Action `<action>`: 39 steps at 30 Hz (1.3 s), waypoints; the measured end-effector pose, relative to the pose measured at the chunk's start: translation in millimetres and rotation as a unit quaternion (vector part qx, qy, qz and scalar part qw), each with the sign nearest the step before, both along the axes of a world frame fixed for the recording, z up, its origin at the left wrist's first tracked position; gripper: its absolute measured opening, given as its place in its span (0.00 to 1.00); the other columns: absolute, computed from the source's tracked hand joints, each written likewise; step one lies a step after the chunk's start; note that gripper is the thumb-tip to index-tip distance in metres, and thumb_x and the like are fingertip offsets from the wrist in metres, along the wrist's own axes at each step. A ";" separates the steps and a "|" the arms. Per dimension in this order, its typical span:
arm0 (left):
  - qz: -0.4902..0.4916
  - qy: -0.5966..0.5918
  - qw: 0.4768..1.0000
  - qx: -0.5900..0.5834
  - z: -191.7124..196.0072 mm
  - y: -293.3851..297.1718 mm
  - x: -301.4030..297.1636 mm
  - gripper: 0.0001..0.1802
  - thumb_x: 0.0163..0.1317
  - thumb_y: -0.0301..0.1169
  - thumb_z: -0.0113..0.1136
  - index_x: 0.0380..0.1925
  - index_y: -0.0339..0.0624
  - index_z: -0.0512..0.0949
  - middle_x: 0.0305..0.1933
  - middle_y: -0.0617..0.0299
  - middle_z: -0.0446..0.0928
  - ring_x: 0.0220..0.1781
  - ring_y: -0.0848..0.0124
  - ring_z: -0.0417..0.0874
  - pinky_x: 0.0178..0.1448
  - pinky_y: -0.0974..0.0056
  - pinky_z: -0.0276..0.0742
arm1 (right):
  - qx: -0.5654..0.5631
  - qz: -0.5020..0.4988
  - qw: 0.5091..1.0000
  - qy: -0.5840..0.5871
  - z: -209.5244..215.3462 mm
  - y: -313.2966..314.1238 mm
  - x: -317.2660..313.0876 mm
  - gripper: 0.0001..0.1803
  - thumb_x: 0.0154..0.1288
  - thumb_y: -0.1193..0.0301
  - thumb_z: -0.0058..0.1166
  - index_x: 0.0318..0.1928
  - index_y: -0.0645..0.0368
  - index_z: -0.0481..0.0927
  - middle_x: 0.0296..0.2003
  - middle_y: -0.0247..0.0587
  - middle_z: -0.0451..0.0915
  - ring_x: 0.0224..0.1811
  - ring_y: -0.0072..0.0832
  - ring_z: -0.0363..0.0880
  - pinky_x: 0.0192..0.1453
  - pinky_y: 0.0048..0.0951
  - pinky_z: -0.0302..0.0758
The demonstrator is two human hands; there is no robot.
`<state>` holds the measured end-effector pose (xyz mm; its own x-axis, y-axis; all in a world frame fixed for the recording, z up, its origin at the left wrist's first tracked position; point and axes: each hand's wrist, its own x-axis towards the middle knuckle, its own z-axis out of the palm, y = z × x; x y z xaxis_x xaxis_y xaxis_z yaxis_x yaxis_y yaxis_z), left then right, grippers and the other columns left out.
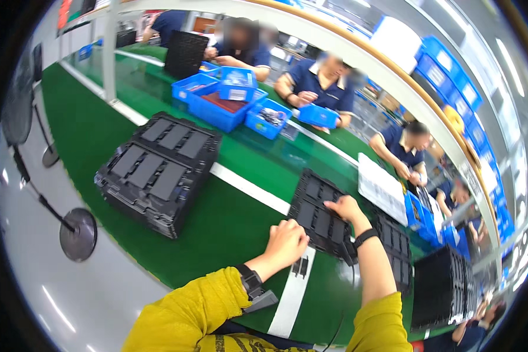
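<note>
A black plastic tray [312, 220] with rectangular recessed panels lies on the green table in front of me. My right hand [345, 209] grips its right side, thumb laid across the top face, the other fingers partly hidden. Against its near left edge, my left hand [285, 243] is closed with curled fingers; whatever they hold, if anything, is hidden. Small black parts [301, 266] lie on the white table stripe just below that hand. A dark grey piece [261, 301] shows beside my left wrist.
A stack of black trays [158, 167] stands at left, more trays [396, 249] and a tall stack [443, 287] at right. Blue bins [220, 114] sit across the table, where several people work. A white shelf rail [387, 56] crosses above; a stand base [78, 234] is on the floor.
</note>
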<state>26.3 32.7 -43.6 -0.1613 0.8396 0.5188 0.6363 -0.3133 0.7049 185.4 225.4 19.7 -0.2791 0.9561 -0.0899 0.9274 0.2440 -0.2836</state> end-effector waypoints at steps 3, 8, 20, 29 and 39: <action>0.007 -0.007 1.000 0.001 -0.8 1.4 5.0 0.06 0.51 0.34 0.58 0.20 0.47 0.75 0.32 0.63 0.70 0.41 0.62 0.70 0.42 0.56 0.61 | 0.099 0.086 0.990 -0.045 -20.9 21.6 15.7 0.32 0.43 0.42 0.62 0.14 0.63 0.74 0.13 0.44 0.74 0.19 0.34 0.76 0.26 0.35 0.72; 0.012 -0.023 1.000 -0.010 -3.7 -1.7 1.5 0.06 0.52 0.33 0.57 0.20 0.45 0.74 0.31 0.63 0.68 0.40 0.64 0.69 0.43 0.58 0.59 | 0.175 0.124 0.971 -0.105 -14.9 9.2 2.6 0.32 0.48 0.42 0.56 0.15 0.62 0.74 0.19 0.51 0.77 0.25 0.46 0.77 0.32 0.41 0.73; -0.005 -0.039 0.999 -0.011 2.7 3.7 4.5 0.07 0.51 0.35 0.58 0.20 0.46 0.75 0.32 0.63 0.70 0.42 0.64 0.70 0.44 0.57 0.59 | -0.198 -0.063 0.830 0.517 -6.2 9.7 13.4 0.16 0.62 0.72 0.51 0.48 0.69 0.73 0.41 0.47 0.78 0.41 0.34 0.80 0.40 0.25 0.78; -0.114 -0.344 0.932 0.007 11.4 -2.1 -0.7 0.13 0.61 0.36 0.54 0.35 0.36 0.73 0.33 0.60 0.76 0.39 0.72 0.76 0.44 0.69 0.70 | -0.097 -0.018 0.808 0.582 10.1 -160.9 -0.8 0.07 0.55 0.83 0.53 0.34 0.64 0.71 0.30 0.42 0.77 0.32 0.28 0.80 0.37 0.29 0.81; -0.340 -0.496 0.782 -0.164 37.2 -24.4 -0.5 0.21 0.70 0.39 0.37 0.43 0.32 0.73 0.42 0.54 0.78 0.44 0.71 0.79 0.50 0.67 0.74 | -0.099 -0.009 0.835 0.541 -7.9 -222.1 1.7 0.17 0.55 0.83 0.56 0.29 0.56 0.59 0.22 0.35 0.74 0.23 0.21 0.77 0.25 0.21 0.77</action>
